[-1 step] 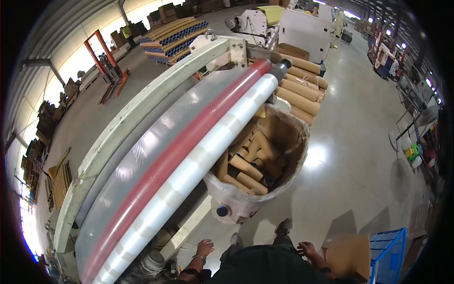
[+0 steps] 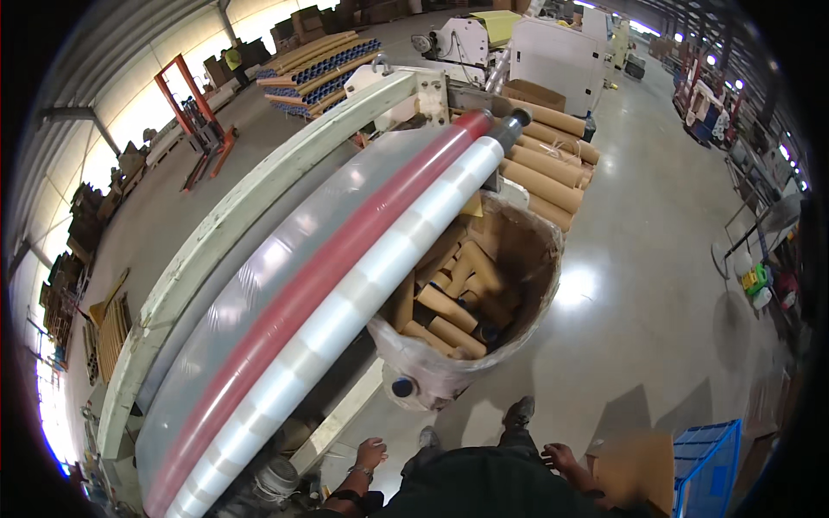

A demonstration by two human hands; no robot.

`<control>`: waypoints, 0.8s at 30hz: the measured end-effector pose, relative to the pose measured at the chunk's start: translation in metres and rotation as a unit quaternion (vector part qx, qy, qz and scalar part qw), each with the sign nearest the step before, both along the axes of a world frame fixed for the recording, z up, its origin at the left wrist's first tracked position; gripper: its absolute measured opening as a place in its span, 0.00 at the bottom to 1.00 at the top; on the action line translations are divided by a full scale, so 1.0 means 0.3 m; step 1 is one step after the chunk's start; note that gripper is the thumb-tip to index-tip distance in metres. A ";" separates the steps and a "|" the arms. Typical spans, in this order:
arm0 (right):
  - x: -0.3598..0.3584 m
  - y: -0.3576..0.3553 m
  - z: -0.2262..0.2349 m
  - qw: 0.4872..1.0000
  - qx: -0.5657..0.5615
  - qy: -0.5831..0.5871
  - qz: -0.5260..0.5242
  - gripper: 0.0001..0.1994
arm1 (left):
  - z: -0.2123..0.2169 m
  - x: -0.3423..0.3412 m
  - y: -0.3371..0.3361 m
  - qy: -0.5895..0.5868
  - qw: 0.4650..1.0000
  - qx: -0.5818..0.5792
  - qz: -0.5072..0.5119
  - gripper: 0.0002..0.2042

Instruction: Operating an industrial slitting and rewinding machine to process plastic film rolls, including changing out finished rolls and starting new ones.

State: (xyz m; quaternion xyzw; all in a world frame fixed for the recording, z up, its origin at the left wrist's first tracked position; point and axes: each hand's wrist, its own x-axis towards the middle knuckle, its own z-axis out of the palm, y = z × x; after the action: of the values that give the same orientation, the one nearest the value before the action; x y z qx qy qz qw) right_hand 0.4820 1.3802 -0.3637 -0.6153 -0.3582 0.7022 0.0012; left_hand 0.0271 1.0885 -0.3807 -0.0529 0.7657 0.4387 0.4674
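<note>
My left hand (image 2: 371, 453) hangs low by my side, its fingers loosely apart and nothing in it. It is nearest to a pale machine beam (image 2: 341, 414). My right hand (image 2: 560, 456) hangs on the other side, also holding nothing, with its fingers apart, near a cardboard box (image 2: 636, 470). Before me a long roller wound with clear film (image 2: 345, 302) runs diagonally beside a red roller (image 2: 319, 272). Behind them a wide sheet of clear film (image 2: 259, 276) covers part of the machine. Neither hand touches the rollers.
A large round bin (image 2: 535, 332) wrapped in film holds several cardboard tubes (image 2: 447, 306). Longer tubes (image 2: 544, 186) lie beyond it. A blue crate (image 2: 708, 470) stands at lower right. At far left are a red pallet stacker (image 2: 200, 129), stacked tubes (image 2: 319, 73) and a person (image 2: 233, 62).
</note>
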 end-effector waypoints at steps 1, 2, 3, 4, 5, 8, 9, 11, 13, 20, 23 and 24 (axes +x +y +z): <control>0.017 0.052 -0.008 1.000 0.000 0.002 0.006 0.23 | -0.020 0.017 0.014 0.002 1.000 0.000 0.006 0.19; 0.039 0.105 -0.020 1.000 -0.007 -0.014 0.018 0.23 | -0.039 0.039 0.028 0.003 0.999 -0.033 0.024 0.19; 0.077 0.166 -0.027 0.999 -0.013 -0.031 0.025 0.23 | -0.048 0.066 0.068 0.002 0.997 -0.064 0.037 0.20; 0.127 0.233 -0.072 0.999 0.001 -0.037 0.010 0.22 | -0.057 0.099 0.105 -0.003 0.998 -0.057 0.041 0.20; 0.173 0.298 -0.100 0.999 -0.001 -0.036 0.015 0.22 | -0.054 0.146 0.145 -0.002 0.997 -0.059 0.047 0.20; 0.296 0.501 -0.154 0.997 -0.016 -0.014 -0.071 0.15 | -0.005 0.273 0.295 -0.031 0.995 -0.045 0.079 0.21; 0.331 0.586 -0.166 0.998 -0.016 -0.013 -0.066 0.15 | 0.026 0.306 0.361 -0.019 0.997 -0.044 0.062 0.22; 0.373 0.746 -0.173 0.999 -0.022 -0.005 -0.037 0.14 | 0.036 0.369 0.412 -0.005 0.997 -0.049 0.053 0.22; 0.403 0.885 -0.203 0.989 -0.090 0.103 -0.063 0.16 | -0.004 0.391 0.441 -0.096 0.987 0.074 0.101 0.23; 0.180 1.160 0.016 0.995 0.090 0.001 0.033 0.20 | 0.099 0.441 0.758 -0.021 0.999 -0.045 -0.009 0.23; 0.095 1.209 0.065 0.995 0.081 -0.006 0.058 0.21 | 0.000 0.408 0.790 -0.098 0.992 0.048 0.060 0.23; 0.102 1.227 0.056 0.994 0.081 -0.003 0.076 0.22 | -0.016 0.416 0.845 -0.040 0.999 -0.018 0.031 0.23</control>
State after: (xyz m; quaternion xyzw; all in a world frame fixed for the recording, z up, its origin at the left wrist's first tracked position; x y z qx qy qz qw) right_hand 0.5125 1.7484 -0.3469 -0.5858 -0.4595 0.6676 -0.0037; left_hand 0.1519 1.3420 -0.3854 -0.1029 0.7521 0.4364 0.4830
